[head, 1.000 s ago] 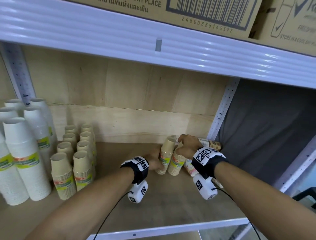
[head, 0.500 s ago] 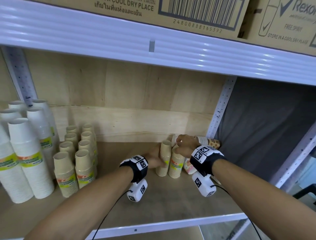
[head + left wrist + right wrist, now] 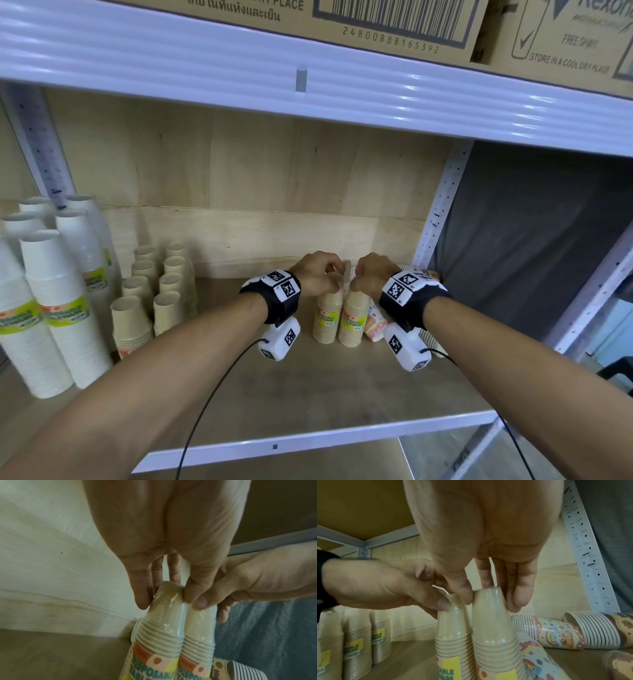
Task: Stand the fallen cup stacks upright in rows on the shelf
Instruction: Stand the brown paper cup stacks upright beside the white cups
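Observation:
Two shrink-wrapped beige cup stacks stand upright side by side on the shelf, the left stack (image 3: 327, 318) touching the right stack (image 3: 354, 322). My left hand (image 3: 322, 274) pinches the top of the left stack (image 3: 164, 628) between thumb and fingers. My right hand (image 3: 373, 274) pinches the top of the right stack (image 3: 491, 622) the same way. Just right of them a colourful patterned stack (image 3: 537, 658) leans against the pair. Two more patterned stacks (image 3: 553, 632) (image 3: 597, 630) lie on their sides by the back wall.
Tall white cup stacks (image 3: 51, 308) and rows of upright beige stacks (image 3: 161, 284) fill the shelf's left part. A perforated white post (image 3: 442, 205) bounds the right end. The upper shelf beam (image 3: 308, 78) hangs overhead. Another brown patterned stack (image 3: 618, 665) lies at the far right.
My left hand rose from beside the left beige stack to pinch its top. The two beige stacks, tilted before, now stand straighter and close together. My right hand stayed on top.

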Available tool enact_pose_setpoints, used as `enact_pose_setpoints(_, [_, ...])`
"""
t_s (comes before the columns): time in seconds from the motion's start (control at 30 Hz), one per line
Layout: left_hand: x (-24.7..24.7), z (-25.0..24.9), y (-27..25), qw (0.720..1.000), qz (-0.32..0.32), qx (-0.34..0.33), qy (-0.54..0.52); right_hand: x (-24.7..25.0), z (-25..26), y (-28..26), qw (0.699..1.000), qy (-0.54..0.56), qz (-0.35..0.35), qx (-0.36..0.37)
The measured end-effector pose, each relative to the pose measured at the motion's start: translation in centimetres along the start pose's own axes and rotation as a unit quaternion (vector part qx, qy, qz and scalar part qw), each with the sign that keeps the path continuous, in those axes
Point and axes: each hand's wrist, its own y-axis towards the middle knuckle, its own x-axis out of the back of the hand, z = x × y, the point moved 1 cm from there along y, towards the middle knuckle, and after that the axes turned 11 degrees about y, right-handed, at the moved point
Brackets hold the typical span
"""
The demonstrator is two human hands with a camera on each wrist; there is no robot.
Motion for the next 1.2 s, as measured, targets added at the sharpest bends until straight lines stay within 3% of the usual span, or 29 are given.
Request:
enact_pose_setpoints(0.27, [-0.2, 0.1, 0.4, 1.000, -0.023, 0.009, 0.015, 0.0, 0.4, -0.2, 1.000, -0.012, 0.006, 0.012])
enact_pose_setpoints(0.8, [1.3, -1.6, -0.3, 0.996, 0.025, -0.008, 0.080, 0.3, 0.9, -1.4, 1.000, -0.015, 0.020, 0.013])
enact_pose_setpoints(1.2, [5.3, -0.4, -3.5, 0.986, 0.104, 0.056, 0.119, -0.6, 5.3, -1.6, 0.989, -0.086, 0.109, 0.047])
